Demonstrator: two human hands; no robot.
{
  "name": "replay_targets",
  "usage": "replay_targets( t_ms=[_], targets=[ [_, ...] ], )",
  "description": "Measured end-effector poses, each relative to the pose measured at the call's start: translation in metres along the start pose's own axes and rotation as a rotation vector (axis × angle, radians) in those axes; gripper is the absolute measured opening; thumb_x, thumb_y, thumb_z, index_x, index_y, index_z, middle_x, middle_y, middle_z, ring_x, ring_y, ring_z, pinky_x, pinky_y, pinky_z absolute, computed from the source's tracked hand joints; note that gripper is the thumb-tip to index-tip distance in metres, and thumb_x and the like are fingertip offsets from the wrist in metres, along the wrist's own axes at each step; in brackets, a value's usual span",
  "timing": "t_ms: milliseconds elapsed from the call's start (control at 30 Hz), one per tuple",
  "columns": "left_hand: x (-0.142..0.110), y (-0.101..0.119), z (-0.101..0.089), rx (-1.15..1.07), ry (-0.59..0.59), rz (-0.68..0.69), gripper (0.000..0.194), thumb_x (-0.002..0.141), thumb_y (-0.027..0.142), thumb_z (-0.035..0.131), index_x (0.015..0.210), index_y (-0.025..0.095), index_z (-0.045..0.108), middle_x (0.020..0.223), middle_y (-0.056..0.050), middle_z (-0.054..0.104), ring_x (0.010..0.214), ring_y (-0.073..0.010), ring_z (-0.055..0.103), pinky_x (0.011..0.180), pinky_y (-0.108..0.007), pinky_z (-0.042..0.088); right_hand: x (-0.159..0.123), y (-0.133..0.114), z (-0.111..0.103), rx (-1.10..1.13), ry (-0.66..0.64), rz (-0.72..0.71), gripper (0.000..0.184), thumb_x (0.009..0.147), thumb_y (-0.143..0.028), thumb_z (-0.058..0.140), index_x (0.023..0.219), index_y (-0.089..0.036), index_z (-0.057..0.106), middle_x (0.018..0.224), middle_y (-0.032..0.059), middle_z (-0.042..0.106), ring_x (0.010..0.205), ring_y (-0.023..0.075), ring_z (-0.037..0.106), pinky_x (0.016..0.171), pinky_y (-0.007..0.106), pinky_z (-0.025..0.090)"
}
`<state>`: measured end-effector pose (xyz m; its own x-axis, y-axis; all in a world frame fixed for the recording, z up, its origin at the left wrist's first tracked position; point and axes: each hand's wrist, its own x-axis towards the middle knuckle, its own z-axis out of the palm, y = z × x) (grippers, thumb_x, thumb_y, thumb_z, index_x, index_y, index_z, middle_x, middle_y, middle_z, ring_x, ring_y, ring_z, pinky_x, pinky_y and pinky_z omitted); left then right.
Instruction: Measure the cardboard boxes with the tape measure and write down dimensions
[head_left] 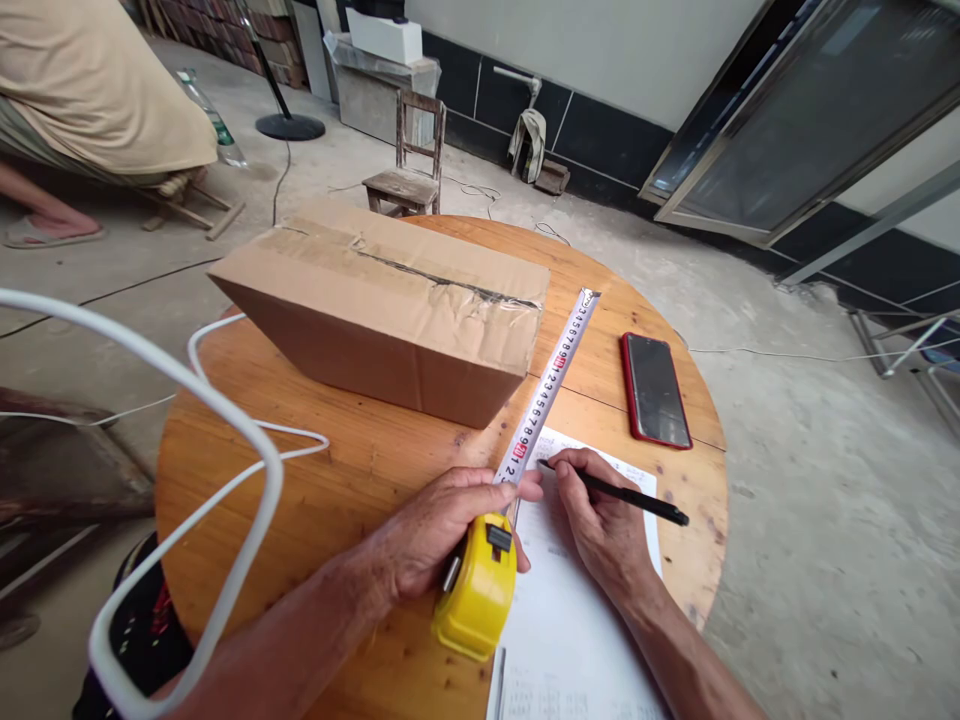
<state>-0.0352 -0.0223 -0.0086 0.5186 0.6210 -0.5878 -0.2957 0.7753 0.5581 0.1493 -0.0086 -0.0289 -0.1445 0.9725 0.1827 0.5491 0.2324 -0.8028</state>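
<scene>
**Yellow tape measure out on a round wooden surface, pen at the paper**

The one yellow tape measure [476,595] sits at 5 o'clock, just off the middle of the round surface [367,460]. Its blade [551,390] reaches toward 1 o'clock, printed with black digits and red blocks reading 10 and 20; beyond the 20 come 1 and 2 before the thumb. No brand can be made out on the case.

The left hand [442,520] holds it, thumb pressed on the blade by the case, other fingers curled beneath. The right hand [607,520] pinches one black pen [630,491] between thumb and fingers, its tip at the paper [562,600], around 4 to 5 o'clock. The paper bears rows of handwriting, too small to read.

At 11 to 12 o'clock lies one brown carton [375,350], taped along its top, no label showing on the visible sides. One phone [657,390] in a red case, screen dark, lies at 2 o'clock. A white cable [296,452] loops in from 9 to 10 o'clock.

Beyond the surface, one small wooden chair [409,185] stands at 12 o'clock; a seated person [97,90] and one bottle [214,120] are toward 10 to 11.
</scene>
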Motion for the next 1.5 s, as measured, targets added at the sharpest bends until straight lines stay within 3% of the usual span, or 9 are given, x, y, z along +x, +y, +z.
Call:
replay_targets(
  t_ms=[133, 833, 1100, 1500],
  targets=[
    [-0.0003, -0.0005, 0.0, -0.002, 0.001, 0.002, 0.045, 0.087, 0.032, 0.049, 0.126, 0.01, 0.054, 0.055, -0.007, 0.066, 0.042, -0.0112, 0.054, 0.041, -0.018, 0.038, -0.0001, -0.0003, -0.0002, 0.003, 0.005, 0.011, 0.014, 0.088, -0.025, 0.05, 0.08, -0.019, 0.06, 0.059, -0.0036, 0.049, 0.05, 0.0103, 0.04, 0.047, 0.023, 0.034],
    [-0.0005, -0.0016, -0.0001, 0.004, -0.001, 0.004, 0.046, 0.088, 0.031, 0.048, 0.128, 0.009, 0.052, 0.055, -0.007, 0.066, 0.042, -0.0106, 0.054, 0.041, -0.017, 0.038, -0.001, 0.0013, -0.0003, -0.004, 0.011, 0.015, 0.013, 0.087, -0.025, 0.051, 0.08, -0.019, 0.06, 0.064, -0.0016, 0.055, 0.054, 0.0116, 0.046, 0.051, 0.023, 0.037],
    [-0.0012, -0.0003, 0.0022, 0.011, 0.004, 0.014, 0.045, 0.087, 0.03, 0.05, 0.126, 0.008, 0.053, 0.057, -0.008, 0.067, 0.043, -0.0095, 0.053, 0.043, -0.017, 0.037, -0.0043, 0.0061, -0.0034, 0.055, 0.098, 0.057, 0.011, 0.088, -0.025, 0.051, 0.083, -0.02, 0.059, 0.064, -0.0032, 0.055, 0.057, 0.0114, 0.048, 0.054, 0.023, 0.038],
    [0.0007, -0.0018, -0.0007, 0.018, -0.001, 0.025, 0.044, 0.087, 0.03, 0.05, 0.126, 0.009, 0.054, 0.057, -0.008, 0.067, 0.043, -0.0092, 0.053, 0.042, -0.017, 0.036, -0.0026, 0.0061, -0.0016, 0.044, 0.056, 0.02, 0.011, 0.088, -0.025, 0.051, 0.083, -0.02, 0.059, 0.071, -0.0018, 0.057, 0.062, 0.0118, 0.049, 0.058, 0.023, 0.038]
  ],
)
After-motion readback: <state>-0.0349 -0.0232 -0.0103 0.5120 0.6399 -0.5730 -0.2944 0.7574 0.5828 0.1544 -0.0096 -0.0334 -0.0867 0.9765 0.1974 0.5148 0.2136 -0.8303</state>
